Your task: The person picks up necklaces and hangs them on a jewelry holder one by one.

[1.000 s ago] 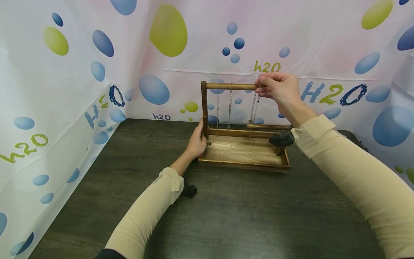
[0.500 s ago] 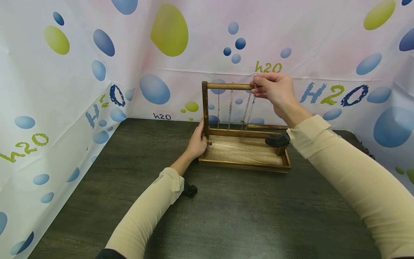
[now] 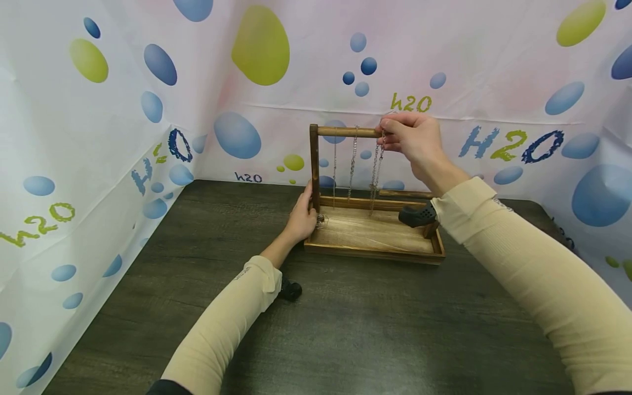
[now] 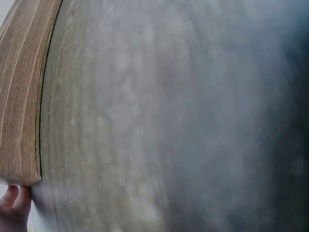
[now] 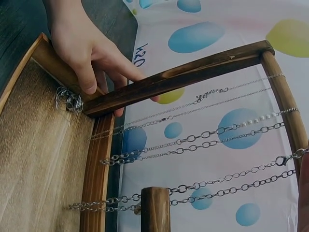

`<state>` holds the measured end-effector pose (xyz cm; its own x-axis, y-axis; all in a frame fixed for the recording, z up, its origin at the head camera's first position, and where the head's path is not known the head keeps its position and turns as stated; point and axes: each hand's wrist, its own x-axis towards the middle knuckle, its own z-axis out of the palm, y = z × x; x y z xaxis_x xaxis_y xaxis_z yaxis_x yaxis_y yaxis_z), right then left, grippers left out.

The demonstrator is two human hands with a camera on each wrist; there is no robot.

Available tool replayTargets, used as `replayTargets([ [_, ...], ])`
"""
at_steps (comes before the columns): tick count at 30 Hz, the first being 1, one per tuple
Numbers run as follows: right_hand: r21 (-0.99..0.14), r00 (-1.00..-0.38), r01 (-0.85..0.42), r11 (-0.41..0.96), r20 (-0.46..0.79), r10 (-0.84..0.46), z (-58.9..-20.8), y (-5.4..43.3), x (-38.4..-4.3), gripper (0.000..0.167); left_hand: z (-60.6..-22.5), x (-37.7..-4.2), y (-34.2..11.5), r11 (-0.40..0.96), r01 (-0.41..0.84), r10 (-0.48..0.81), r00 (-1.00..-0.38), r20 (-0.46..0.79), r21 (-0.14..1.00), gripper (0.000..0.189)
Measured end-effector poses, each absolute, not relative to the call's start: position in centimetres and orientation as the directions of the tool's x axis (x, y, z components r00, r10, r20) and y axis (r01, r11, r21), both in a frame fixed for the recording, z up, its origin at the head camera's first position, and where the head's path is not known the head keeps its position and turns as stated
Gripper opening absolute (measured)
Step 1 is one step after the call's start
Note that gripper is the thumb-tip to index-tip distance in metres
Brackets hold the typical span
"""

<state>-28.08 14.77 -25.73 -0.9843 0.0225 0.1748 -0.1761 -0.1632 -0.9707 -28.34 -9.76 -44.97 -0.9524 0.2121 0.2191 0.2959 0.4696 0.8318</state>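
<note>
A wooden jewelry stand has a shallow tray, a left post and an upper rod. My left hand grips its left end, thumb inside the tray wall and fingers around the post's far side; in the left wrist view, fingertips touch the wood. My right hand pinches a silver chain necklace at the upper rod, its two strands hanging toward the tray. Farther left on that rod hang a chain with pearl-like beads and a thin chain.
A tangle of silver wire jewelry lies in the tray's left end. A lower rod extends behind my right forearm; its free end shows close up. The stand sits on a dark wooden table before a dotted backdrop.
My right hand has moved left along the upper rod, bringing the pinched necklace closer to the other chains, past the lower rod's end. My left hand has stayed put.
</note>
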Motion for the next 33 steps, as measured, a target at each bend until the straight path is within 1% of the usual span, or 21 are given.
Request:
replayTargets([
  [7, -0.968, -0.982, -0.189, -0.165, 0.188, 0.024, -26.0, 14.5, -27.9, 0.008, -45.0, -28.3, -9.7, 0.472, 0.292, 0.214, -0.953, 0.213, 0.832, 0.083],
  [14, -0.971, -0.985, -0.173, -0.163, 0.169, 0.036, -26.2, 14.3, -27.6, 0.008, -45.1, -28.4, -9.7, 0.473, 0.296, 0.213, -0.952, 0.218, 0.83, 0.082],
  [21, -0.972, -0.976, -0.215, -0.096, 0.212, 0.042, -26.5, 14.2, -27.5, 0.008, -45.3, -28.5, -9.7, 0.468, 0.312, 0.215, -0.948, 0.236, 0.827, 0.082],
  [24, -0.97, -0.972, -0.235, -0.06, 0.233, 0.036, -26.7, 14.2, -27.5, 0.011, -45.3, -28.5, -9.7, 0.467, 0.318, 0.218, -0.946, 0.241, 0.825, 0.082],
  [28, -0.964, -0.963, -0.267, 0.023, 0.267, 0.022, -27.2, 14.1, -27.4, 0.017, -45.3, -28.5, -9.8, 0.47, 0.317, 0.219, -0.946, 0.239, 0.824, 0.082],
  [31, -0.955, -0.957, -0.288, 0.069, 0.29, 0.018, -27.5, 14.0, -27.4, 0.018, -45.2, -28.5, -9.8, 0.471, 0.317, 0.22, -0.946, 0.238, 0.824, 0.082],
  [33, -0.953, -0.955, -0.293, 0.076, 0.296, 0.02, -27.6, 14.0, -27.4, 0.017, -45.2, -28.5, -9.8, 0.468, 0.317, 0.222, -0.946, 0.238, 0.825, 0.082],
])
